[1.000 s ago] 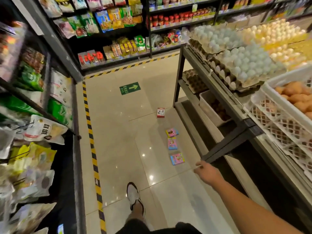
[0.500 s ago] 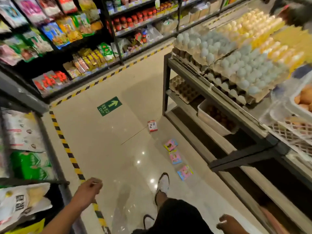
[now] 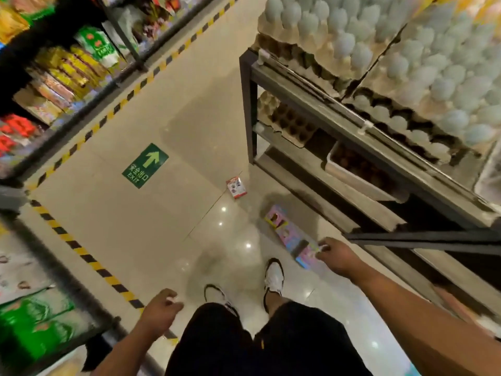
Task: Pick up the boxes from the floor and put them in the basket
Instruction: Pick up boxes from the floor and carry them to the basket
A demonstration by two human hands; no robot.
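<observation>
Now right hand (image 3: 334,256) reaches nearest pink box (image 3: 305,255) on floor (image 3: 135,226), fingers loose; left hand (image 3: 160,310) curled, empty; best pinch box edges squarely.

We see the egg rack (image 3: 339,126) as landmark: three boxes (image 3: 288,236) in a row on the floor just left of its base, a fourth box (image 3: 236,187) beyond them, exit sign (image 3: 145,166) farther left.
</observation>
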